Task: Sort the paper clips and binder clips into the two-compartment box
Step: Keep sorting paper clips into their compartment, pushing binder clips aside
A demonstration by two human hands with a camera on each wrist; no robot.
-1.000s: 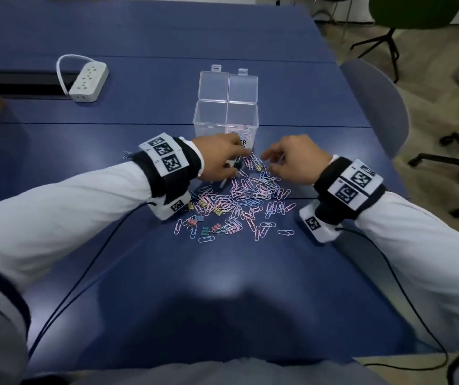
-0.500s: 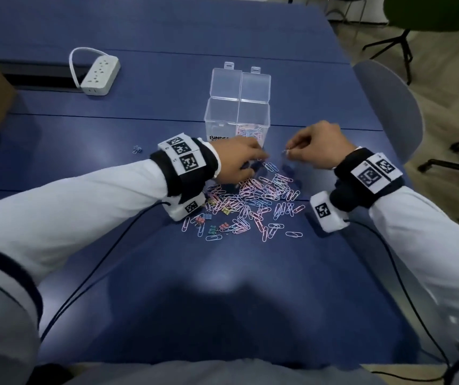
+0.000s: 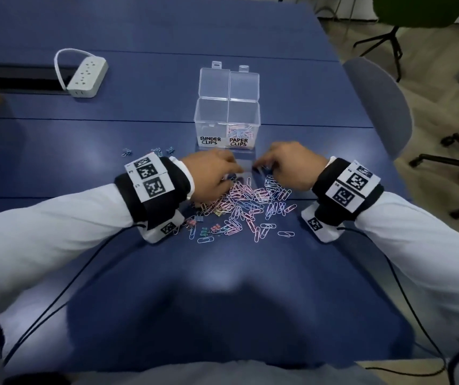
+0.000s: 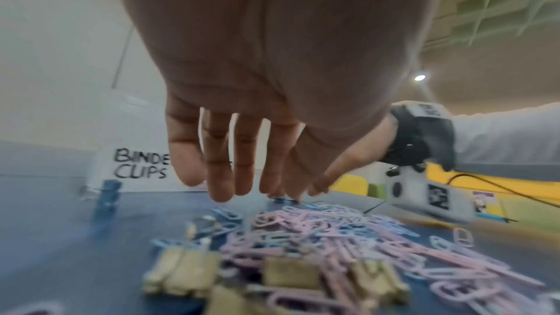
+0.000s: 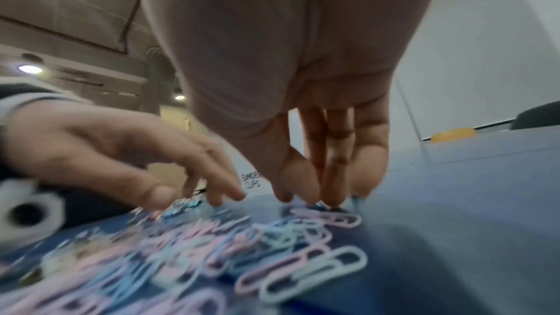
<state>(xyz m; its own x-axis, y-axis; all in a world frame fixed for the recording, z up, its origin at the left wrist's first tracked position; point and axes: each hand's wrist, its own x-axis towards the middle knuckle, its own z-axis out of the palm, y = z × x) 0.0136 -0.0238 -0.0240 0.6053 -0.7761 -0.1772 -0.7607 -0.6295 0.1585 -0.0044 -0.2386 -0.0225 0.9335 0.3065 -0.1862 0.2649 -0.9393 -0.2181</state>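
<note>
The clear two-compartment box (image 3: 227, 107) stands open, labelled BINDER CLIPS on the left and PAPER CLIPS on the right. Pastel paper clips (image 3: 240, 131) lie in the right compartment. In front of the box spreads a pile of pink and blue paper clips (image 3: 246, 202) (image 5: 303, 270). Yellow binder clips (image 4: 181, 272) sit at its near left edge. My left hand (image 3: 214, 173) (image 4: 242, 188) hangs over the pile's far left with straight fingers on the clips. My right hand (image 3: 286, 165) (image 5: 315, 197) points straight down, its fingertips on the table by a blue clip, the thumb a little apart.
Three blue binder clips (image 3: 150, 152) lie loose left of my left wrist. A white power strip (image 3: 87, 76) sits at the back left. A grey chair (image 3: 381, 107) stands by the table's right edge. Cables run from both wrist cameras toward me.
My right hand, lifted half a second ago with something pinched, has come back down to the pile's far edge. My left hand has stayed on the pile.
</note>
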